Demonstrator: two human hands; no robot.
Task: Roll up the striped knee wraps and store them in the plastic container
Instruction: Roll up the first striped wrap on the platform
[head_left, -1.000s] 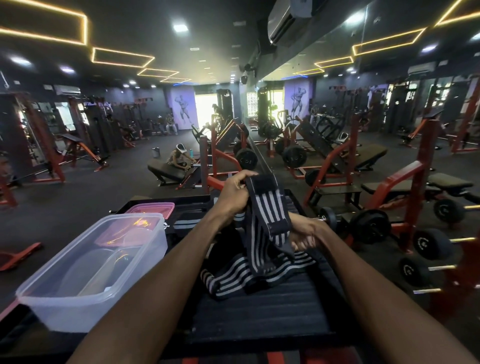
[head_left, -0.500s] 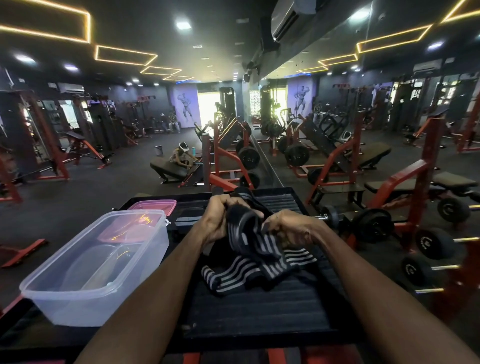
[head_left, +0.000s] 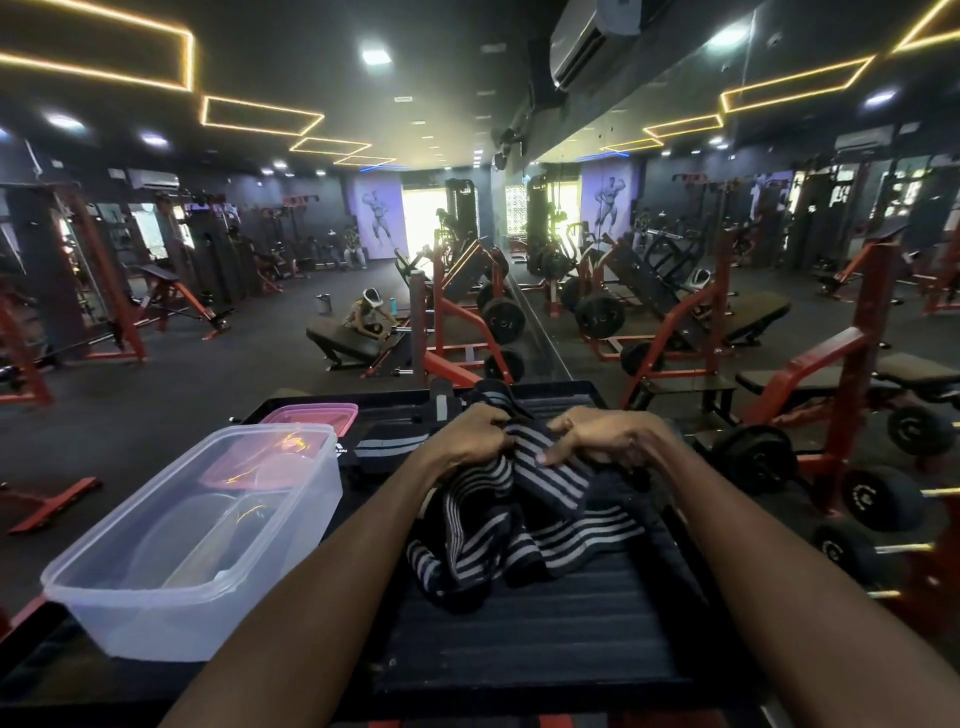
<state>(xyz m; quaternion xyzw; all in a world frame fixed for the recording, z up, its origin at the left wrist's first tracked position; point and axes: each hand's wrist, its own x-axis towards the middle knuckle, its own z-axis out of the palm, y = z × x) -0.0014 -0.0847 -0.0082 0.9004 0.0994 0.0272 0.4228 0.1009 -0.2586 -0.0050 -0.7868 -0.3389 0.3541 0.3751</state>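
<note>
A black knee wrap with grey stripes (head_left: 519, 535) lies bunched on the black ribbed platform (head_left: 545, 639). Its upper end is held between both hands. My left hand (head_left: 470, 436) grips the wrap from the left. My right hand (head_left: 602, 434) grips it from the right, thumb pressed on the striped band. A second striped wrap (head_left: 387, 447) lies flat further back, left of my left hand. The clear plastic container (head_left: 171, 618) stands at the platform's left side, open, with nothing in it.
A pink lid (head_left: 311, 415) lies behind the container. Beyond the platform stand red weight benches (head_left: 810, 374), barbell plates (head_left: 753, 457) to the right and a mirror wall. A person (head_left: 366, 312) crouches at a bench further off on the gym floor.
Both hands came down from a raised position toward the platform, bringing the wrap's upper end lower. The hands drew closer together on the wrap.
</note>
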